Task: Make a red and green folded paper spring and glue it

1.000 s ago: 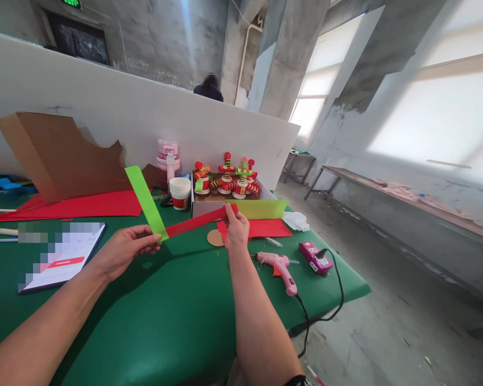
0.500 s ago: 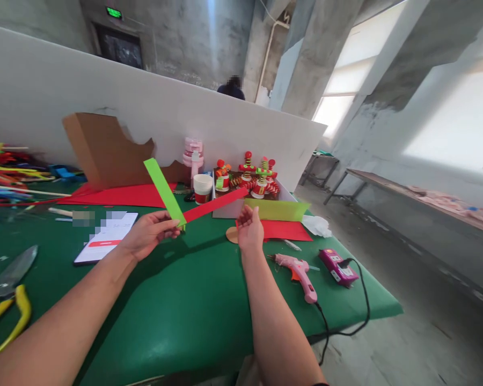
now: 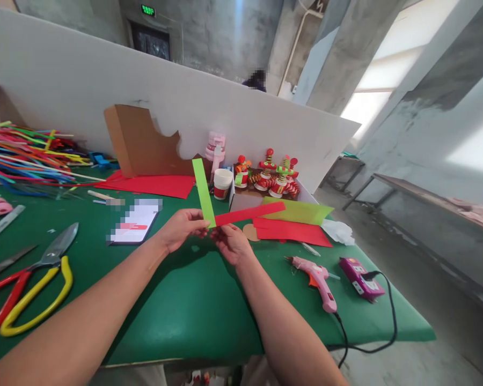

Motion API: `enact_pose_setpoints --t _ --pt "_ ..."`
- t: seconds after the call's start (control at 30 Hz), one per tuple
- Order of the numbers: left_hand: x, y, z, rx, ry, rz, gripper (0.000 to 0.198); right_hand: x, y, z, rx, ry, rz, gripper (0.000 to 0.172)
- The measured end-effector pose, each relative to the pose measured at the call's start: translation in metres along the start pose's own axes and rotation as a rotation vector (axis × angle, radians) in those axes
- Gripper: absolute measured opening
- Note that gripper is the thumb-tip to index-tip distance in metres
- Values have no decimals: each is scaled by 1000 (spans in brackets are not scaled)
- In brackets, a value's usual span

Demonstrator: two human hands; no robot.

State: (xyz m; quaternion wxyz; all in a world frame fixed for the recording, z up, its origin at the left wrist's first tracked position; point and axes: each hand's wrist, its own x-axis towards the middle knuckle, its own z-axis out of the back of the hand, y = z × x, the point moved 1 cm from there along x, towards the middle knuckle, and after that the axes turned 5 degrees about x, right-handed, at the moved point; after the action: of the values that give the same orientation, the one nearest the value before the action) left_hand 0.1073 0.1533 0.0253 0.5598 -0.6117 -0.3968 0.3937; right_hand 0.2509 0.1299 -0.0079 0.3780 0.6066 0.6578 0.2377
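Note:
A green paper strip [image 3: 202, 185] and a red paper strip [image 3: 253, 213] meet at one end in a V shape, held above the table. My left hand [image 3: 183, 230] pinches the joined corner between thumb and fingers. Just right of that corner, my right hand [image 3: 234, 244] has its curled fingers on the lower edge of the red strip; its fingertips are partly hidden. The green strip points up and away, while the red one reaches to the right.
A pink glue gun [image 3: 316, 279] and purple power box [image 3: 361, 279] lie right, their cables hanging over the edge. Scissors [image 3: 56, 268] and a phone [image 3: 134, 222] are left. Behind stand paper cups [image 3: 222, 183] and a box [image 3: 241, 202] of spring figures; red [image 3: 293, 231] and green sheets [image 3: 301, 210] lie before it.
My right hand has moved left from the red strip's far end to the joined corner beside my left hand. The camera view has turned left.

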Motion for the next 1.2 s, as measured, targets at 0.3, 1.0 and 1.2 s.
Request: enact_pose_setpoints --t 0.3,1.0,1.2 --pt "3 3 -3 9 -56 9 32 1 -2 2 -30 -25 53 17" --pt "-1 4 -6 17 -80 28 27 0 -3 -1 -120 -44 138 32" --pt "1 7 -3 30 -92 28 25 -5 2 -4 -387 -77 363 29"
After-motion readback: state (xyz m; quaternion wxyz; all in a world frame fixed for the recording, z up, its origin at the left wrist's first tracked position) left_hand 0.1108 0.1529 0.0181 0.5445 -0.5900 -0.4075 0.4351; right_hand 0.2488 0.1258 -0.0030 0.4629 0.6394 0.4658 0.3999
